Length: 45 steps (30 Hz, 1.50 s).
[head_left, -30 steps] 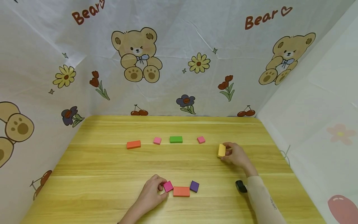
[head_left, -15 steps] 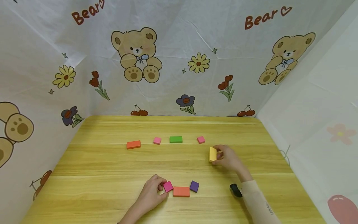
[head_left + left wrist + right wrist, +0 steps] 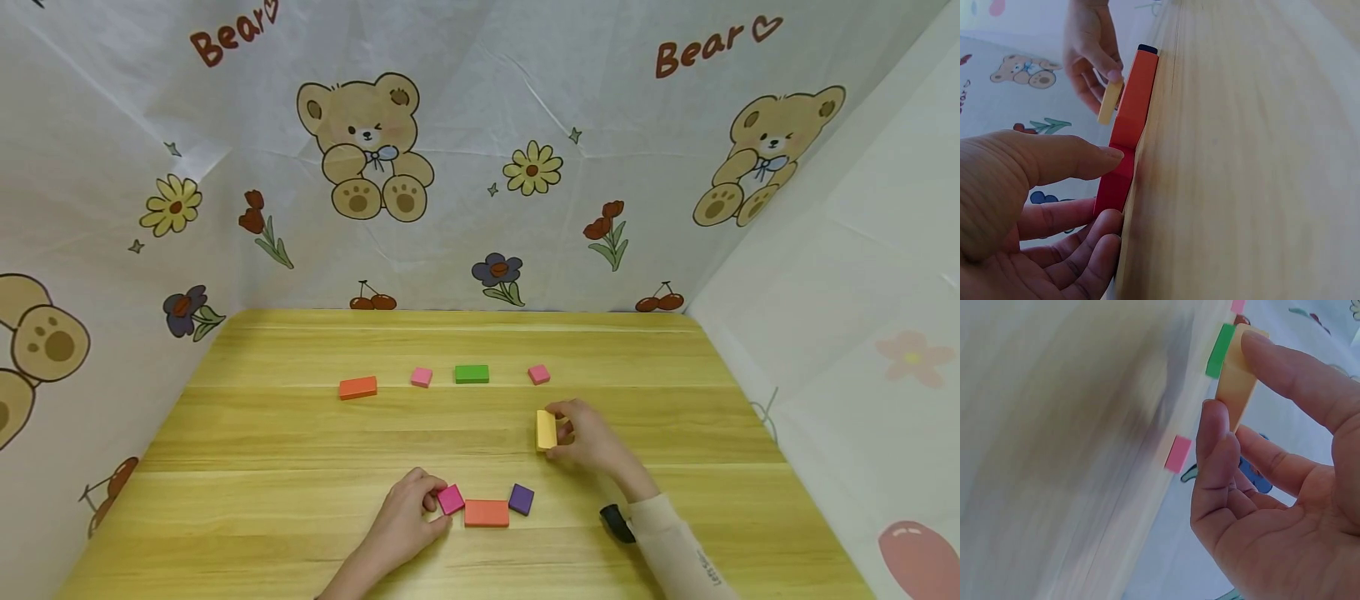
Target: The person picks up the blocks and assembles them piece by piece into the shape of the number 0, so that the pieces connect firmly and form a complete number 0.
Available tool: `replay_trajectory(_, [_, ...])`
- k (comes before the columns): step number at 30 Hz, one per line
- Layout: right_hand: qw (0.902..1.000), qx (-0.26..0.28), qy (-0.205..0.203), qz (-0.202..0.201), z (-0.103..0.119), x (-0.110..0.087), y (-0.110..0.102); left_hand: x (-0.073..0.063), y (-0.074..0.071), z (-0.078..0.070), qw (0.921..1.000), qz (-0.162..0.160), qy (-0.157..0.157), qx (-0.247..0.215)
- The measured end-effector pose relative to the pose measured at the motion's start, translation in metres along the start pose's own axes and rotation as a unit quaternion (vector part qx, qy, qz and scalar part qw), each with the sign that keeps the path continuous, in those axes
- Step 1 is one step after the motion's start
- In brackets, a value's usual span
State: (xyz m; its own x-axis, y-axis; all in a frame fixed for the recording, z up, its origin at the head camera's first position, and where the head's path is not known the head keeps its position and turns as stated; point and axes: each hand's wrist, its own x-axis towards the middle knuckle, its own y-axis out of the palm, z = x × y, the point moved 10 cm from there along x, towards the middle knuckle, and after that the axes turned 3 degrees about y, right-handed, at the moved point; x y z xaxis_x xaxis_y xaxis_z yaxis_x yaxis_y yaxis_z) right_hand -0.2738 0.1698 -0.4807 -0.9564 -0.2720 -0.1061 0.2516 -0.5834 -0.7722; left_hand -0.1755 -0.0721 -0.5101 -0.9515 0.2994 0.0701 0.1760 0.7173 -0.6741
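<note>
My right hand (image 3: 592,437) pinches a yellow rectangular block (image 3: 546,430) between thumb and fingers, above the table. The same yellow block (image 3: 1238,375) stands between the thumb and fingertips in the right wrist view. At the front, my left hand (image 3: 408,517) holds a magenta square block (image 3: 451,499) with thumb and index finger. Its thumb lies on the magenta block (image 3: 1116,181) in the left wrist view. Against that block's right corner lies an orange-red rectangular block (image 3: 487,513), and a tilted purple square block (image 3: 521,499) sits at its other end.
Along the back of the wooden table (image 3: 300,442) lie an orange block (image 3: 357,387), a pink block (image 3: 422,377), a green block (image 3: 472,374) and another pink block (image 3: 538,374). A black object (image 3: 617,523) is at the right wrist. Bear-print cloth (image 3: 450,233) stands behind.
My right hand has carried the yellow block left and toward the front, closer to the purple block. The left hand and the magenta block have stayed in place.
</note>
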Motion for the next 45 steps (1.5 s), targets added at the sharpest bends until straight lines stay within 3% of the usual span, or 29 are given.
replay_trajectory(12, [0.9995,-0.014,-0.022,0.018,0.015,-0.005,0.021,0.0,0.0,0.0,1.0,0.001,-0.002,-0.003])
replay_trajectory(23, [0.9963,-0.024,-0.069,0.045,0.029,-0.012,0.036,0.0,-0.001,-0.001,1.0,0.0,-0.001,-0.001])
replay_trajectory(45, [0.9922,-0.022,-0.096,0.076,0.038,-0.018,0.041,0.0,-0.001,-0.001,1.0,-0.002,0.003,-0.004])
